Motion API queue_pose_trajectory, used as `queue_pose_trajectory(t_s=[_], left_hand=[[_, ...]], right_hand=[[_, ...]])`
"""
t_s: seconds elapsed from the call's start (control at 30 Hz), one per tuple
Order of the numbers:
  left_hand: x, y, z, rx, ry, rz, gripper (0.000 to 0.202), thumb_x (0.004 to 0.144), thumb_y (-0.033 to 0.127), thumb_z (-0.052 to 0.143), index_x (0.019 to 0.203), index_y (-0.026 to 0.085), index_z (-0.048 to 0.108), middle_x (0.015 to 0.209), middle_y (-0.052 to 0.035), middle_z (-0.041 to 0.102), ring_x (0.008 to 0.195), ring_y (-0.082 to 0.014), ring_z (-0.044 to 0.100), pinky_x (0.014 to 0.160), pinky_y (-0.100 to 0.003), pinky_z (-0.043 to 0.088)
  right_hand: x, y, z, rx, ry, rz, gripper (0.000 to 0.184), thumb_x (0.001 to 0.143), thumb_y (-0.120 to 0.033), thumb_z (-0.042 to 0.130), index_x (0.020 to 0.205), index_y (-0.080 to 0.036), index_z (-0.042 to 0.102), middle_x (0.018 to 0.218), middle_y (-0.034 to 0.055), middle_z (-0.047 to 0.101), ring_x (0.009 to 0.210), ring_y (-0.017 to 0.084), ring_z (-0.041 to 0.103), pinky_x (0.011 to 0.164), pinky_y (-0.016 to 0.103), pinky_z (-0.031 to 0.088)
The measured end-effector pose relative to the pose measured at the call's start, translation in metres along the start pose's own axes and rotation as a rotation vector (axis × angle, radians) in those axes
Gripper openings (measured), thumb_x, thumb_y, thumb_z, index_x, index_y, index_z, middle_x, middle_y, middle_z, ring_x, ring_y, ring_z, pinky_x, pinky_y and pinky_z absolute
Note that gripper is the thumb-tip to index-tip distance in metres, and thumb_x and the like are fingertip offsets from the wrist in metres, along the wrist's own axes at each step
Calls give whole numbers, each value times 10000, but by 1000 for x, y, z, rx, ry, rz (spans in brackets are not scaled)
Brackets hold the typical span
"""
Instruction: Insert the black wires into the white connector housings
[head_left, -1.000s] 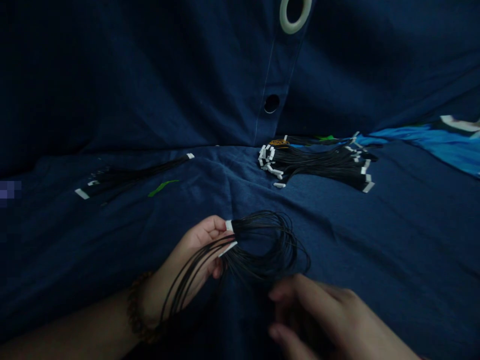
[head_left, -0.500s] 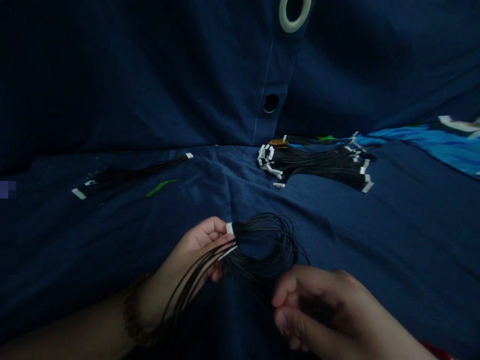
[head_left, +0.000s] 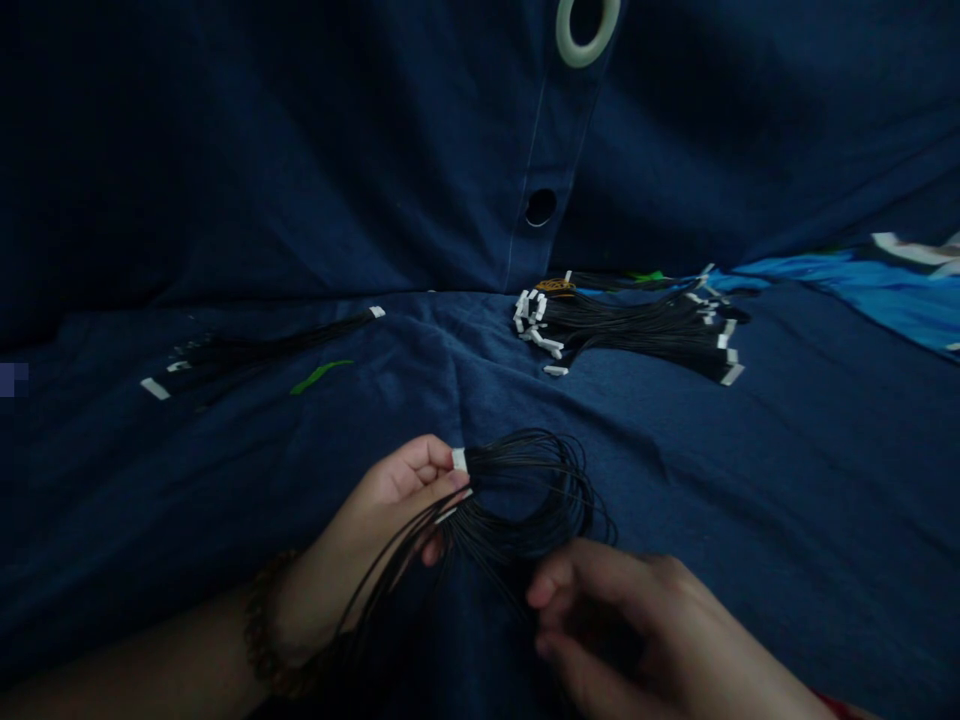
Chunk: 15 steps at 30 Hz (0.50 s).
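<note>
My left hand (head_left: pixel 397 485) grips a bundle of thin black wires (head_left: pixel 525 495) between thumb and fingers, with the wires curving round in a loop. A white connector (head_left: pixel 459 459) shows above my thumb, and other connector ends are mostly hidden in my grip. My right hand (head_left: pixel 615 625) hovers at the lower right of the loop, fingers curled and apart, holding nothing I can see. A beaded bracelet (head_left: pixel 262 625) circles my left wrist.
A larger pile of white-ended black wires (head_left: pixel 637 335) lies ahead on dark blue fabric (head_left: pixel 750 500). A smaller bunch (head_left: pixel 262 350) lies to the left, near a green strip (head_left: pixel 319 376). Bright blue cloth (head_left: pixel 847 270) lies at the right.
The lower white connector has slid in behind my left thumb. My right hand's fingers have spread slightly and shifted left, and the view has moved a little.
</note>
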<state>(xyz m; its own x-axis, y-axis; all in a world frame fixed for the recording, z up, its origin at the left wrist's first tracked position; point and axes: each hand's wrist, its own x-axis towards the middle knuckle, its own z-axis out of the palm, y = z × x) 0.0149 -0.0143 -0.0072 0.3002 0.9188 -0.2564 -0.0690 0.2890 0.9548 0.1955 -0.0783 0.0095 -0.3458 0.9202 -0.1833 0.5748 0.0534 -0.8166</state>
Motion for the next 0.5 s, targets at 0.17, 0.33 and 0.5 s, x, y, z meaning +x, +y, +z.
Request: queue_pose_trajectory(t_s=[0.17, 0.33, 0.5], left_hand=[[2, -2, -2, -16, -23, -8, 123, 737, 244, 603, 694, 166, 517, 533, 58, 466, 401, -39, 367, 348, -108, 314], [3, -5, -5, 10, -95, -31, 134, 780, 262, 567, 706, 175, 496, 518, 66, 459, 390, -36, 380, 344, -106, 310], [1, -4, -5, 10, -60, -32, 113, 762, 243, 568, 718, 165, 498, 539, 55, 477, 387, -40, 388, 343, -119, 311]], right_hand=[[1, -5, -11, 178, 34, 38, 184, 681, -126, 479, 815, -202, 579, 601, -38, 546, 513, 82, 497, 469, 158, 390], [2, -5, -36, 997, -402, 253, 156, 732, -188, 457, 718, -159, 609, 527, -39, 396, 388, 30, 335, 366, 117, 300], [-4, 10, -68, 1185, -30, -8, 53, 688, -266, 627, 732, -240, 615, 625, -15, 432, 515, 71, 426, 456, 156, 400]])
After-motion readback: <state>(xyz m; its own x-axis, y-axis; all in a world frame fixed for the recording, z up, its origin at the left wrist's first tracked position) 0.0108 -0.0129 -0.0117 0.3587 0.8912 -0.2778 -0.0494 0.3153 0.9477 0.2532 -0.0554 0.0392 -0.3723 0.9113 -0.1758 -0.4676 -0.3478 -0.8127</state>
